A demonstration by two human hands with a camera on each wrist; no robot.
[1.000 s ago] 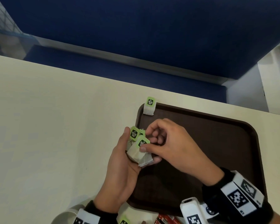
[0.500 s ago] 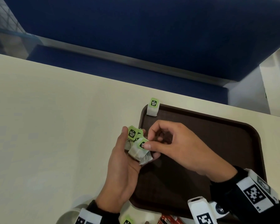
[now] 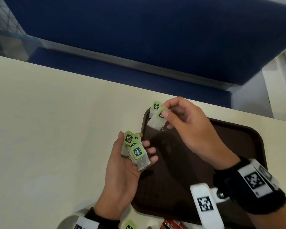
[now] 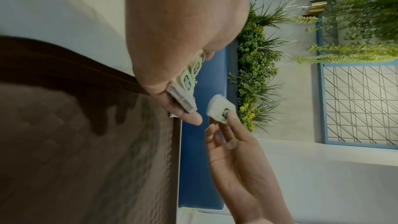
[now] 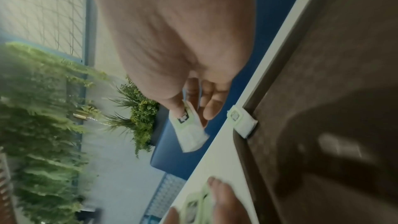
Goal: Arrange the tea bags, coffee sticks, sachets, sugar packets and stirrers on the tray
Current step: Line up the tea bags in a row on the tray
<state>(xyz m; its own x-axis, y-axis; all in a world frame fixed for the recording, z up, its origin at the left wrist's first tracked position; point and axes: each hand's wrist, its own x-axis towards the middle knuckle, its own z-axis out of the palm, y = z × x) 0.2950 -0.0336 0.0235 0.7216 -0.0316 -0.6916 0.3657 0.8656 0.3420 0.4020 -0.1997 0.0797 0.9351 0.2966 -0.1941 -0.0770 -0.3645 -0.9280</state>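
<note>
My right hand (image 3: 168,113) pinches one tea bag (image 3: 156,122) (image 5: 189,134) by its green tag, over the far left corner of the brown tray (image 3: 230,134). Another tea bag (image 3: 153,109) (image 5: 243,123) leans on that corner's rim. Palm up beside the tray's left edge, my left hand (image 3: 130,156) cups a bunch of tea bags (image 3: 137,154) (image 4: 185,89) with green tags. In the left wrist view the pinched tea bag (image 4: 219,110) hangs just beyond my left fingertips.
A cream table (image 3: 48,129) runs left of the tray, with a blue bench (image 3: 139,38) past its far edge. At the near edge lie a loose green-tagged tea bag (image 3: 130,225) and red packets (image 3: 172,225). Plants and a wire grid show behind.
My right hand has pulled one tea bag out of the bunch in my left hand and carried it up to the tray's far left corner. The left hand has stayed put.
</note>
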